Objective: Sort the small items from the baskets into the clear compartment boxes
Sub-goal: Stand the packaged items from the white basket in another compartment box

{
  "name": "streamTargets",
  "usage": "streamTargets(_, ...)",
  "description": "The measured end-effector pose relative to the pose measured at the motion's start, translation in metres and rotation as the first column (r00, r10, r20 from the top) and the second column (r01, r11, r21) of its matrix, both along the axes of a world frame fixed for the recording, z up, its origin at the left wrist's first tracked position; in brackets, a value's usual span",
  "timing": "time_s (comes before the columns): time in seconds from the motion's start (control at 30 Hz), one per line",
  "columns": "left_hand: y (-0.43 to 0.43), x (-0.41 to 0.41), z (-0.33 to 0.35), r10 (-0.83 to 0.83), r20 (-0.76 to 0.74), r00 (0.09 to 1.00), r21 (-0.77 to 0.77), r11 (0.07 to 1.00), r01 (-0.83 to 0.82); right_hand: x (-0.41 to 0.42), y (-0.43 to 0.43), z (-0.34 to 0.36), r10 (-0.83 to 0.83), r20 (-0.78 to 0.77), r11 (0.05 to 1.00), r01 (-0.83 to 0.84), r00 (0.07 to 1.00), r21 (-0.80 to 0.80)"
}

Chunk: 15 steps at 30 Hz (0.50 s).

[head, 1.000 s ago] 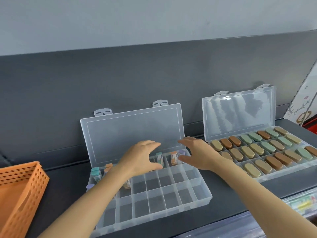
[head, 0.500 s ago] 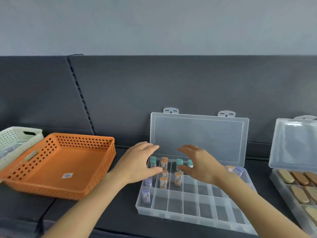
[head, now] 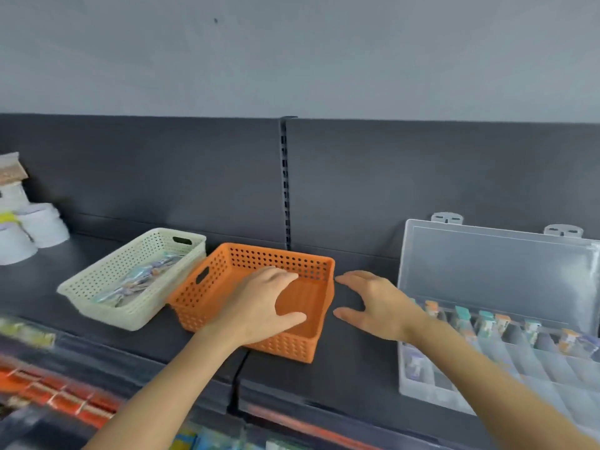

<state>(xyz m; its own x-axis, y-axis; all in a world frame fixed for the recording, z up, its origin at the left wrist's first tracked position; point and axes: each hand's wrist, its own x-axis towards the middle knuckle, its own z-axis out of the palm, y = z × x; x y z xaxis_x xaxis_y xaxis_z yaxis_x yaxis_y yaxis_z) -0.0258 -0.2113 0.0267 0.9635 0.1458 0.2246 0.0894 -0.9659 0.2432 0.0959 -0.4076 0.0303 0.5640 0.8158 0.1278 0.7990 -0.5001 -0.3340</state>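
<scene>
On the dark shelf (head: 357, 368), our left hand (head: 263, 306) over the orange basket (head: 282, 347) and right hand (head: 376, 306) beside it hang loose and empty, so we might shove it off.

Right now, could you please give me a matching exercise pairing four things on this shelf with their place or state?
Things:
1. orange basket
2. cream basket
3. clear compartment box
4. white tubs

Place or state:
a. lid raised, vials in the back row
b. holds packets
c. at the far left
d. under the left hand

Pairs: 1-d, 2-b, 3-a, 4-c.
</scene>
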Motion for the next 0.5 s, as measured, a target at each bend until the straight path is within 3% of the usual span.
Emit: streamTargets(0.5,0.164,-0.093,-0.008,0.168,-0.041,0.985,-0.035,0.985,-0.169,-0.07,0.163,-0.01,0.08,-0.051,0.997,-0.079,0.995,0.021)
